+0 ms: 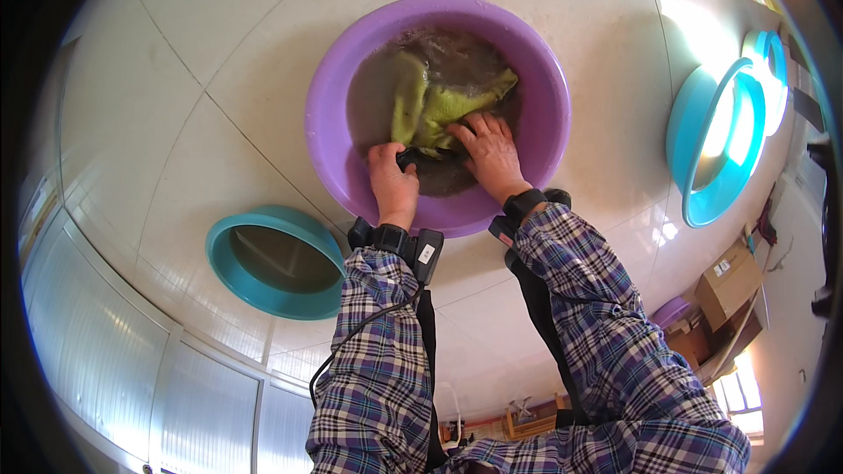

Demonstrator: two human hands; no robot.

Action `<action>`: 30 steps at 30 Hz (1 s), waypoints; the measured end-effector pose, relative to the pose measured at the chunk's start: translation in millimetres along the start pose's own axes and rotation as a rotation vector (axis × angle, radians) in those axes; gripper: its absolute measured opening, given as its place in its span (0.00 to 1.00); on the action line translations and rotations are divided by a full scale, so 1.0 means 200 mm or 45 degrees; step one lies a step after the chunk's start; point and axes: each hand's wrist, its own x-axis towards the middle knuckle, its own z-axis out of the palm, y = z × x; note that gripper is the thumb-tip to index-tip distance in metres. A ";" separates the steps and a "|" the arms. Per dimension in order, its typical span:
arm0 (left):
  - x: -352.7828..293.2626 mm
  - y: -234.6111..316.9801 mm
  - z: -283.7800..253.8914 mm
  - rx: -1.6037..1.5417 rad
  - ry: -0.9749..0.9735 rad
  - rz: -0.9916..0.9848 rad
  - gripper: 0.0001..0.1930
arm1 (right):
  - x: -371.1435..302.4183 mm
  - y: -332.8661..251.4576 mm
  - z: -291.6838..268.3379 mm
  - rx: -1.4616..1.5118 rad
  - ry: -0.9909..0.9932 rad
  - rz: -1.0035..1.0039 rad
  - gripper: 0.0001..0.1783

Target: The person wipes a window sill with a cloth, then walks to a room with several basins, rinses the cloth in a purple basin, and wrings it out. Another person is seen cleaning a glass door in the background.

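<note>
Both hands in purple basin (334, 79), washing green cloth (421, 105).
Left hand (392, 177) clenched on dark cloth (423, 156); right hand (489, 151) flat, pressing cloth. Hard scrubbing risks slopping water over basin rim.

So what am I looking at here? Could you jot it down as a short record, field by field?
Setting: pale tiled floor, seen from above
Main thing: purple basin holding murky water
In the water: green cloth
Left hand: at the basin's near edge, gripping a dark bit of fabric
Right hand: fingers spread, pressing on the cloth
Sleeves: plaid, with dark wrist straps
Nearby: teal basin to the left, blue basin to the right, cardboard box
</note>
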 end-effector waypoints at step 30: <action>-0.08 0.08 -0.02 -1.480 -0.002 -0.671 0.25 | 0.08 0.13 -0.03 0.665 0.240 0.527 0.27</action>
